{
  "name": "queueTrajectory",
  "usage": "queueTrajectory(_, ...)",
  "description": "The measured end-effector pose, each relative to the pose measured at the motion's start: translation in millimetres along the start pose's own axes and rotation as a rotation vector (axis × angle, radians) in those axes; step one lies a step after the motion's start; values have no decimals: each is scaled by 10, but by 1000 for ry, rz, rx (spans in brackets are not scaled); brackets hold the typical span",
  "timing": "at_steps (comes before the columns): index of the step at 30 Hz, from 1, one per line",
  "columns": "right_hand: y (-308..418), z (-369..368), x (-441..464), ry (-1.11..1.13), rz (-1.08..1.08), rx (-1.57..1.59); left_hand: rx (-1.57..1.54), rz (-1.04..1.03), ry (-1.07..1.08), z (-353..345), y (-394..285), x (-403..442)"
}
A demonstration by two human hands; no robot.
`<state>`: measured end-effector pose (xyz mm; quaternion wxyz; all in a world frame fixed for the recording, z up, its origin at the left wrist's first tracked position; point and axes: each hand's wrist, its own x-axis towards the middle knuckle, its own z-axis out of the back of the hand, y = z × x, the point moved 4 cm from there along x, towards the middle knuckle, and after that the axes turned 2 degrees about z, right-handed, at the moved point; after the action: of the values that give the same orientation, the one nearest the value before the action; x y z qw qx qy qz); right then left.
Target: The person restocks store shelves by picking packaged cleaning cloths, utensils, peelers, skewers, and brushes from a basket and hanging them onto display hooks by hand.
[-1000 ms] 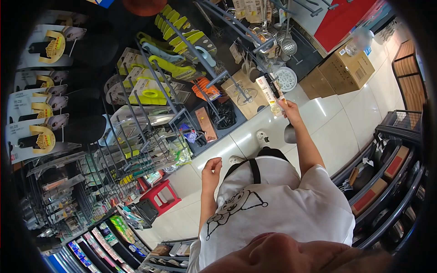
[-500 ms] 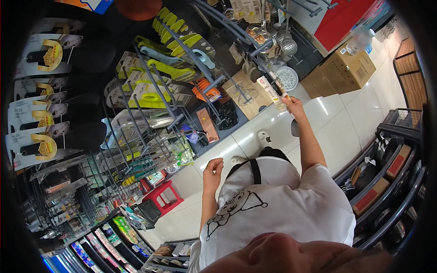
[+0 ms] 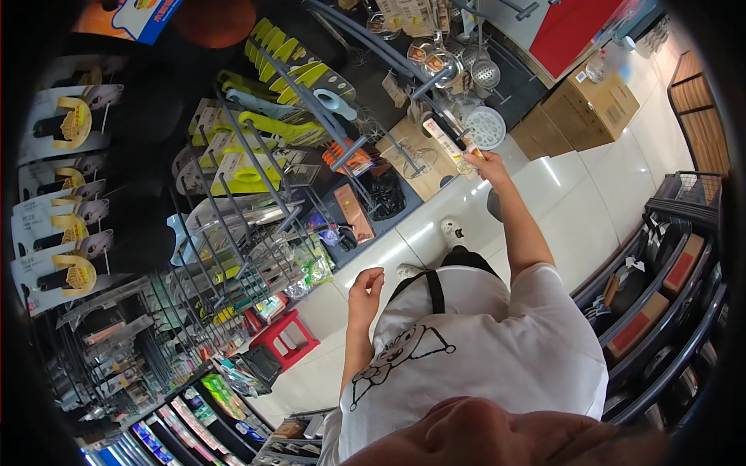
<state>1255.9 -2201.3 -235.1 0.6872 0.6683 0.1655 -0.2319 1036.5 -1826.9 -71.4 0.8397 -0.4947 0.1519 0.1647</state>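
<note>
My right hand (image 3: 486, 166) is closed on a kitchen utensil on a card (image 3: 444, 138), with a black handle beside white printed packaging. Its handle end points up and left toward the rack. A dark grey rounded piece (image 3: 494, 205) shows below the hand beside the forearm; whether it belongs to the utensil I cannot tell. Close by the packaging are a round white perforated disc (image 3: 486, 128) and hanging metal skimmers (image 3: 486, 74). My left hand (image 3: 365, 289) hangs in front of my waist, fingers loosely curled, with nothing visible in it.
Rack hooks (image 3: 350, 153) stick out on the left, holding green-handled tools (image 3: 280, 128) and other packs. Cardboard boxes (image 3: 587, 105) stand on the tiled floor at upper right. A red stool (image 3: 286, 340) is at lower left. Shelves with pans (image 3: 645, 287) line the right side.
My right hand has moved slightly left and up with the carded utensil. The left hand stays nearly in place. The view has shifted a little.
</note>
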Motion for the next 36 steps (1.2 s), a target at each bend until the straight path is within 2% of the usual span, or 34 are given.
queueTrajectory(13,130,-449,635,-47,-2,53,50,16,3,-33,-34,2)
queueTrajectory(16,98,-616,756,-78,20,65,44,40,-39,-6,-58,-91)
queueTrajectory(19,35,-651,841,-104,129,103,18,92,-114,23,17,-251)
queueTrajectory(23,-279,-637,955,-15,132,80,-47,146,-174,59,268,-545)
queueTrajectory(25,-538,-518,977,-227,246,-40,-68,174,-180,102,432,-674)
queueTrajectory(27,-1070,-399,1054,-322,381,-37,-114,197,-217,172,660,-814)
queueTrajectory(29,-1451,-338,817,-299,292,-185,-125,221,-251,248,1011,-984)
queueTrajectory(31,-1507,-419,112,-188,53,-169,-115,233,-286,325,1522,-1226)
queueTrajectory(35,-2451,-464,-765,13,-230,-304,-214,396,-411,339,2956,-2104)
queueTrajectory(36,-2655,-483,-965,100,-313,-432,-207,456,-402,312,3287,-2432)
